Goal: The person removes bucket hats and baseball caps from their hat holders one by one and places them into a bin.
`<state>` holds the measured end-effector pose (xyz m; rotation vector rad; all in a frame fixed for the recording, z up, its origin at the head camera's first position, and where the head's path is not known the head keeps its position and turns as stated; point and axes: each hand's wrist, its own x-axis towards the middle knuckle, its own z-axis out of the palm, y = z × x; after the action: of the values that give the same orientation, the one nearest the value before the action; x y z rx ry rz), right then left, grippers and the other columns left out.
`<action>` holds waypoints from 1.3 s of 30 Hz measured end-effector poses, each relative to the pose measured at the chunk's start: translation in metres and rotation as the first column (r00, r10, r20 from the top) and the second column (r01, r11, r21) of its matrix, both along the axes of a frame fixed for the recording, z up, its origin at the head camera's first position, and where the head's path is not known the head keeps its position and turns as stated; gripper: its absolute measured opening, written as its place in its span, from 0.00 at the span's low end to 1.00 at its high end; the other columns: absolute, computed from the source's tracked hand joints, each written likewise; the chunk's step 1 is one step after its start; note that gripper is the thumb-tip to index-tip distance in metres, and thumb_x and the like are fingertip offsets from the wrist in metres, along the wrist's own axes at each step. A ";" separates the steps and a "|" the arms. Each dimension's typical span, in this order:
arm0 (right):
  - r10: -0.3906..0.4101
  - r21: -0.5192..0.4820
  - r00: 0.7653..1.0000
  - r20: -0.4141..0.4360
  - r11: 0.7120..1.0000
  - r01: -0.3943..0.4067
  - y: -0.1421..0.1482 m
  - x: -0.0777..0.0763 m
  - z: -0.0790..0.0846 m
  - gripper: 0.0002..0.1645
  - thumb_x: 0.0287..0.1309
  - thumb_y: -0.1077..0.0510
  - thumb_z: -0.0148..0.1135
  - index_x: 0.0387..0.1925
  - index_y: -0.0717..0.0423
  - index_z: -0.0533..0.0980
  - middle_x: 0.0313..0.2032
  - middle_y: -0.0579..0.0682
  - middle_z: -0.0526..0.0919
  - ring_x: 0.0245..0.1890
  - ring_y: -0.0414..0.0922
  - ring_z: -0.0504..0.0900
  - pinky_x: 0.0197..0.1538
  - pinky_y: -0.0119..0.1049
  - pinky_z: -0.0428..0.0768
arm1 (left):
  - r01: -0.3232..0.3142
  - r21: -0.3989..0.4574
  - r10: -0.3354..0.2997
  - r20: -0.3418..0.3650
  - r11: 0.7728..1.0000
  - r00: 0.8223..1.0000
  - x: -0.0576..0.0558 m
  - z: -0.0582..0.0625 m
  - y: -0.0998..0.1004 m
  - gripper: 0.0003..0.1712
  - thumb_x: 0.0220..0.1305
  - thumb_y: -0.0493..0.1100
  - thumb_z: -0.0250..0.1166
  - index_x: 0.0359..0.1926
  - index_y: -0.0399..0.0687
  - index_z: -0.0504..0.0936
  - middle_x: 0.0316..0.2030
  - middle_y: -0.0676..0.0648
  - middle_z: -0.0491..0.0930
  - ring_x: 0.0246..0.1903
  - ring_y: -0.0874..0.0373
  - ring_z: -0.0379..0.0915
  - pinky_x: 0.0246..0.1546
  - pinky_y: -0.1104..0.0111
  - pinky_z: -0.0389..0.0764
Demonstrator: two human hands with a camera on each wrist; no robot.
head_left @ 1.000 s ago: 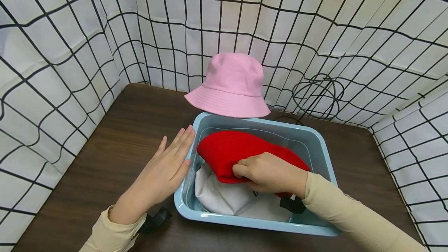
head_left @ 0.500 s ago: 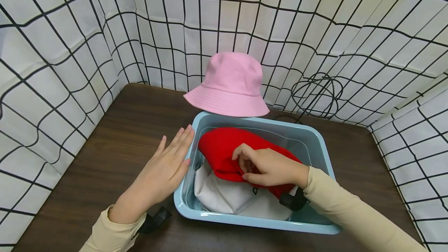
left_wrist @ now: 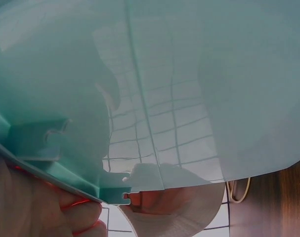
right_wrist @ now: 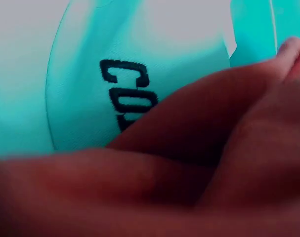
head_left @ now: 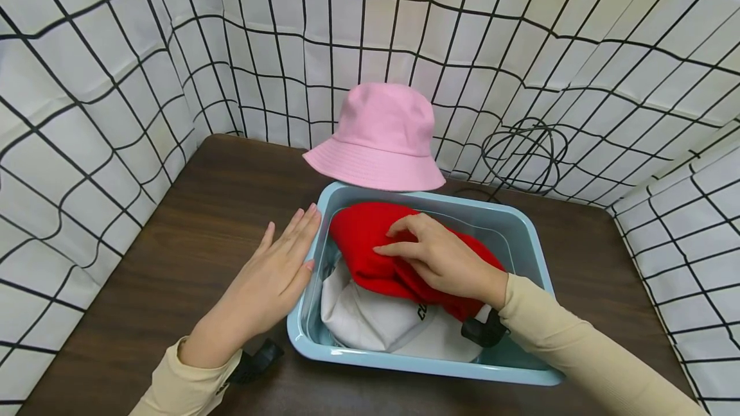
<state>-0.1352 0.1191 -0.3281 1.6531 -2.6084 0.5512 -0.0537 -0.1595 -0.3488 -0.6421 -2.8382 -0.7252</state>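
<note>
A light blue plastic bin stands on the table. Inside it, a soft red cloth item, perhaps a hat, lies over a white cloth item with black embroidered letters, partly hidden. My right hand is over the red cloth, thumb and forefinger apart and fingers loosely bent; whether it touches the cloth is unclear. My left hand lies with straight fingers against the bin's left rim. From the left wrist, the bin's outer wall fills most of the view.
A pink bucket hat sits just behind the bin's far rim. Coiled black cable stands at the back right. Grid-patterned white cloth encloses the dark wooden table on the back and both sides.
My right hand has let go of the red cloth's near edge, its fingers loosened, and moved slightly farther back. More of the white item's lettering shows. My left hand stays at the rim.
</note>
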 end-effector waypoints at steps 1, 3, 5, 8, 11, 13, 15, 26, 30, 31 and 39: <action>0.020 0.008 1.000 -0.003 1.000 -0.020 0.000 0.000 0.000 0.26 0.54 0.65 0.63 0.56 0.48 0.77 0.54 0.51 0.73 0.56 0.46 0.69 0.57 0.42 0.71 | 0.000 0.000 0.000 0.002 1.000 1.000 0.000 0.000 0.000 0.38 0.67 0.43 0.52 0.73 0.39 0.48 0.72 0.43 0.48 0.71 0.45 0.42 0.65 0.42 0.43; 0.057 0.037 0.998 0.023 0.998 -0.058 0.000 -0.001 -0.002 0.29 0.54 0.64 0.64 0.59 0.48 0.75 0.62 0.52 0.70 0.64 0.49 0.64 0.64 0.47 0.63 | -0.001 -0.001 0.001 0.002 1.000 1.000 0.000 0.000 0.001 0.38 0.67 0.43 0.52 0.73 0.39 0.48 0.72 0.43 0.48 0.71 0.45 0.42 0.65 0.41 0.43; 0.074 0.077 0.995 0.073 0.994 -0.079 -0.001 -0.001 -0.005 0.32 0.57 0.61 0.62 0.64 0.48 0.70 0.66 0.50 0.66 0.68 0.48 0.59 0.67 0.49 0.57 | -0.002 -0.004 0.002 0.002 1.000 1.000 0.000 0.000 0.001 0.38 0.66 0.43 0.53 0.73 0.39 0.48 0.72 0.43 0.48 0.71 0.45 0.42 0.65 0.41 0.44; 0.062 0.145 0.985 0.160 0.986 -0.085 -0.003 0.001 -0.009 0.36 0.61 0.56 0.58 0.70 0.47 0.60 0.70 0.45 0.58 0.71 0.43 0.50 0.70 0.48 0.50 | -0.003 -0.007 0.003 0.003 1.000 1.000 -0.001 0.000 0.001 0.38 0.66 0.43 0.53 0.73 0.39 0.48 0.72 0.43 0.48 0.71 0.45 0.42 0.64 0.41 0.44; 0.041 0.205 0.979 0.201 0.975 -0.083 -0.005 0.004 -0.014 0.38 0.64 0.51 0.55 0.72 0.45 0.54 0.72 0.42 0.52 0.72 0.40 0.44 0.70 0.46 0.46 | -0.002 -0.003 0.002 0.007 1.000 1.000 -0.001 0.000 0.001 0.39 0.66 0.43 0.53 0.73 0.39 0.48 0.72 0.43 0.48 0.71 0.45 0.42 0.65 0.41 0.43; 0.043 0.238 0.978 0.202 0.967 -0.092 -0.006 0.005 -0.018 0.38 0.64 0.50 0.54 0.73 0.45 0.53 0.72 0.42 0.50 0.72 0.39 0.42 0.71 0.45 0.44 | 0.000 -0.001 0.000 0.010 1.000 1.000 -0.001 0.000 0.001 0.39 0.66 0.44 0.53 0.73 0.39 0.48 0.72 0.42 0.47 0.71 0.45 0.42 0.65 0.41 0.42; 0.052 0.270 0.978 0.200 0.957 -0.106 -0.007 0.006 -0.022 0.39 0.64 0.50 0.55 0.73 0.44 0.52 0.73 0.42 0.49 0.72 0.39 0.42 0.71 0.45 0.44 | -0.001 0.000 0.001 0.012 1.000 1.000 -0.001 -0.001 0.001 0.39 0.66 0.44 0.53 0.73 0.40 0.48 0.72 0.42 0.47 0.71 0.45 0.42 0.65 0.42 0.42; 0.105 0.330 0.976 0.193 0.929 -0.165 -0.011 0.005 -0.034 0.40 0.63 0.49 0.56 0.73 0.46 0.52 0.73 0.44 0.49 0.72 0.41 0.44 0.70 0.47 0.45 | 0.000 0.013 0.000 0.025 1.000 1.000 -0.001 0.001 0.000 0.39 0.66 0.43 0.53 0.73 0.39 0.47 0.72 0.42 0.47 0.71 0.44 0.41 0.65 0.42 0.41; 0.115 0.333 0.974 0.194 0.926 -0.176 -0.013 0.004 -0.036 0.40 0.63 0.48 0.56 0.73 0.46 0.53 0.73 0.45 0.49 0.72 0.42 0.45 0.70 0.48 0.46 | 0.000 0.024 0.000 0.026 1.000 1.000 -0.001 0.001 0.000 0.39 0.65 0.43 0.54 0.73 0.39 0.47 0.72 0.41 0.47 0.71 0.43 0.42 0.65 0.42 0.40; 0.112 0.337 0.974 0.197 0.925 -0.175 -0.013 0.003 -0.036 0.40 0.63 0.48 0.56 0.73 0.46 0.53 0.73 0.45 0.49 0.72 0.42 0.45 0.70 0.48 0.46 | 0.001 0.026 -0.001 0.025 1.000 1.000 -0.002 0.001 0.000 0.40 0.65 0.43 0.54 0.73 0.39 0.48 0.72 0.41 0.47 0.71 0.43 0.42 0.65 0.42 0.40; 0.086 0.367 0.972 0.220 0.915 -0.164 -0.014 0.003 -0.037 0.39 0.63 0.48 0.55 0.72 0.44 0.54 0.73 0.44 0.50 0.72 0.41 0.46 0.70 0.47 0.46 | 0.006 0.041 -0.007 0.028 0.999 1.000 -0.002 0.000 0.002 0.39 0.66 0.43 0.53 0.73 0.39 0.47 0.72 0.41 0.47 0.70 0.43 0.42 0.66 0.42 0.40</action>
<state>-0.1324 0.1048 -0.3654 1.9800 -2.9190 0.2216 -0.0553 -0.1576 -0.3488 -0.6406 -2.8402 -0.7977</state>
